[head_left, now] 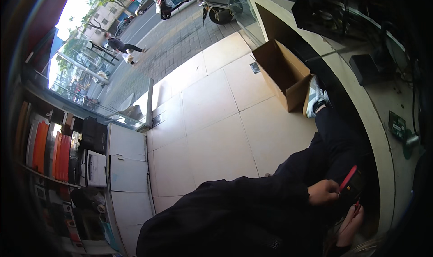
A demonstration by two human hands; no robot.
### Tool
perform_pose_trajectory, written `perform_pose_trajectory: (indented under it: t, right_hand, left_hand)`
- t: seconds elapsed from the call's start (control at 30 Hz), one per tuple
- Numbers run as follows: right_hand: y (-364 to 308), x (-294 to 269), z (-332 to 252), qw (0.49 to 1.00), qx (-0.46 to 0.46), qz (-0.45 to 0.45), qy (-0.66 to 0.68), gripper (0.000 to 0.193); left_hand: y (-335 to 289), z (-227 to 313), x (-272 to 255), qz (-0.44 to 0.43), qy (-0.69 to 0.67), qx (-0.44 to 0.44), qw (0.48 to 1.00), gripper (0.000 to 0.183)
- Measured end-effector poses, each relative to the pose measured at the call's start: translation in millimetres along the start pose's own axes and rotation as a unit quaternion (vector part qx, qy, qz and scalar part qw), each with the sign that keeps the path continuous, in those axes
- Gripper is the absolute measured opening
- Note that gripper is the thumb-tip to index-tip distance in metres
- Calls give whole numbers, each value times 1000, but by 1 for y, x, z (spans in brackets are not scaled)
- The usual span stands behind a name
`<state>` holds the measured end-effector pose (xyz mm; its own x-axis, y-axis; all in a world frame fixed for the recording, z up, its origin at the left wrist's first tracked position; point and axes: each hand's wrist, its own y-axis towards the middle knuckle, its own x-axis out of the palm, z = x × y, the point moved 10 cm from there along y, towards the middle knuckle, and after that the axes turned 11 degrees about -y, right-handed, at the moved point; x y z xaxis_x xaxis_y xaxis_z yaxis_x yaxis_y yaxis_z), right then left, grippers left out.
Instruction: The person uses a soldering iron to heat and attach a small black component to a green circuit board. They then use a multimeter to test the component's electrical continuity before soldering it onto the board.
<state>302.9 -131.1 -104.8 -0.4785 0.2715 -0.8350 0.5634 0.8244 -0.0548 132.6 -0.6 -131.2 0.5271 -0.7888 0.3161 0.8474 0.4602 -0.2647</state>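
My left hand [324, 192] is at the lower right over my dark trousers, fingers curled against the edge of a dark handheld device with a red rim [348, 177]. It seems to grip that device; its face is too dark to read. Just below, my right hand [351, 223] is closed around a thin red stick, like a test probe [357, 206], whose upper end is close to the device. My dark sleeves and lap surround both hands. What lies under the device is lost in shadow.
A curved pale workbench [383, 166] runs along the right, bearing a green circuit board [397, 124] and a black box [364, 69]. An open cardboard box [282, 74] stands on the tiled floor beside a white shoe [314, 98]. White cabinets [127, 173] and shelves stand left; a person [118, 45] walks outside.
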Motion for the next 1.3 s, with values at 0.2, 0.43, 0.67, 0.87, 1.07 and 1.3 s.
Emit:
perform_pose_trajectory:
  t: [0.2,0.43,0.67,0.87,1.07,1.3]
  right_hand:
    - [-6,47,34,997,64,2,53,27]
    - [-12,34,-57,998,-56,-24,-14,17]
    - [4,23,-120,969,-221,16,-110,30]
    - [9,16,-120,969,-195,78,-127,24]
    - [12,19,-116,974,-154,96,-140,32]
    - [13,25,-109,986,-80,80,-119,26]
  left_hand:
    - [10,-12,11,-7,-34,-34,999,25]
    - [-2,-14,-10,35,-148,-28,988,14]
    - [-3,-53,-25,17,-388,-78,918,10]
    - [-14,-20,-19,33,-403,-86,910,15]
    - [-15,-23,-17,41,-324,-106,939,14]
    - [-14,-29,-19,23,-246,-111,963,16]
